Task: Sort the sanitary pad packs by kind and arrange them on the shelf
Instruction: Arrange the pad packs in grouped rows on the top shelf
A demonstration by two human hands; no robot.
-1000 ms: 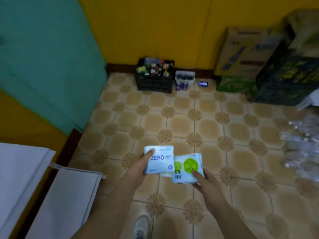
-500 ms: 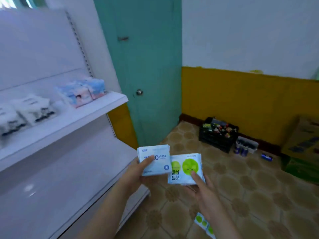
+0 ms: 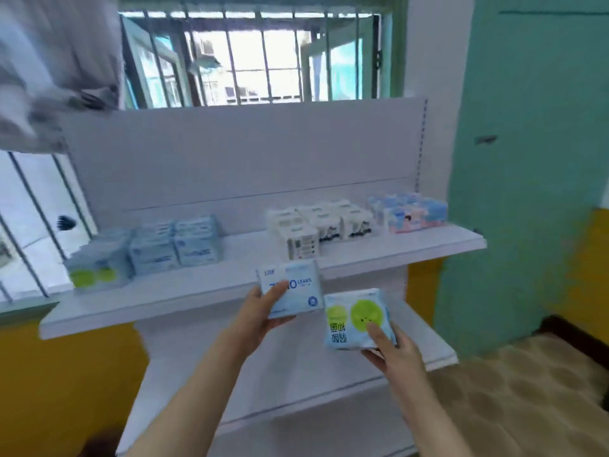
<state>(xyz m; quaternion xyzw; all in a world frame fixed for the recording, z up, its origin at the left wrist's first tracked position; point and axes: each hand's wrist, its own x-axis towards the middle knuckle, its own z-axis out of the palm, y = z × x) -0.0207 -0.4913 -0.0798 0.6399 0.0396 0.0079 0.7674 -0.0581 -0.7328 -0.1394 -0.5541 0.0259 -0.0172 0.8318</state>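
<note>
two hands (image 3: 260, 316), two held packs (image 3: 291, 288), one shelf (image 3: 428, 250)

Glossy plastic-wrapped pad packs (image 3: 291, 288), matt white shelf (image 3: 428, 250), barred metal window grille (image 3: 263, 54)

Both forearms bare, reaching up from the bottom edge and converging toward centre; left hand (image 3: 260, 316) raised slightly higher than the right, thumb laid across the front of the light-blue pack (image 3: 291, 288) it grips, fingers curled behind (not visible); right hand (image 3: 393, 347) grips the green-dot pack (image 3: 357, 319) from below at its lower right corner, thumb pressed on the front face, fingers wrapped underneath; wrists roughly straight; hands near each other, not touching.
</note>
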